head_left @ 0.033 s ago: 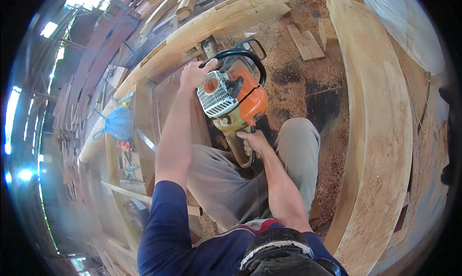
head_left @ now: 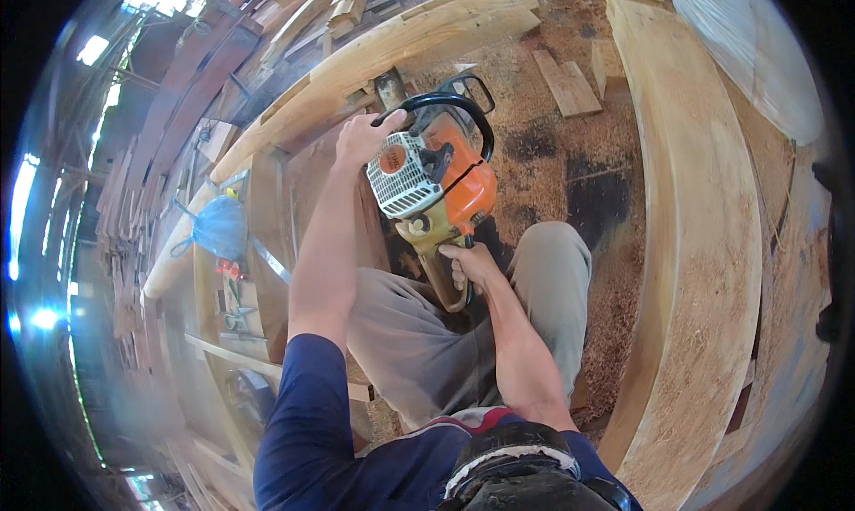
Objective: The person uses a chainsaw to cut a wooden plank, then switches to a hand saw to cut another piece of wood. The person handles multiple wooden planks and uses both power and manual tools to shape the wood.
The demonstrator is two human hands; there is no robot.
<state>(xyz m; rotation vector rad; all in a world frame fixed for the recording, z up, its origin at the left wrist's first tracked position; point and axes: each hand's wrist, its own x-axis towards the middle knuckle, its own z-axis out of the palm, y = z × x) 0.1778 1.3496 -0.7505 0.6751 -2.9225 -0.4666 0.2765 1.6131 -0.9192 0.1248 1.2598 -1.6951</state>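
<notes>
A chainsaw [head_left: 467,189] with an orange top and a pale grille on its left side hangs in front of my knees. My left hand [head_left: 361,140] is closed round the left end of its black front handle [head_left: 476,119]. At the back, my right hand [head_left: 473,267] grips the tan rear handle [head_left: 436,275], its fingers partly hidden behind it. Part of the guide bar [head_left: 389,90] shows beyond the saw body, close to a long curved timber [head_left: 419,37]. Whether the bar touches that timber, I cannot tell.
To my right lies a wide curved beam [head_left: 712,271] dusted with sawdust. Offcuts [head_left: 567,85] lie on the sawdust-strewn ground ahead. On the left are a blue plastic bag [head_left: 220,228], small tools [head_left: 237,320] and a wooden frame. Stacked boards [head_left: 191,75] stand farther left.
</notes>
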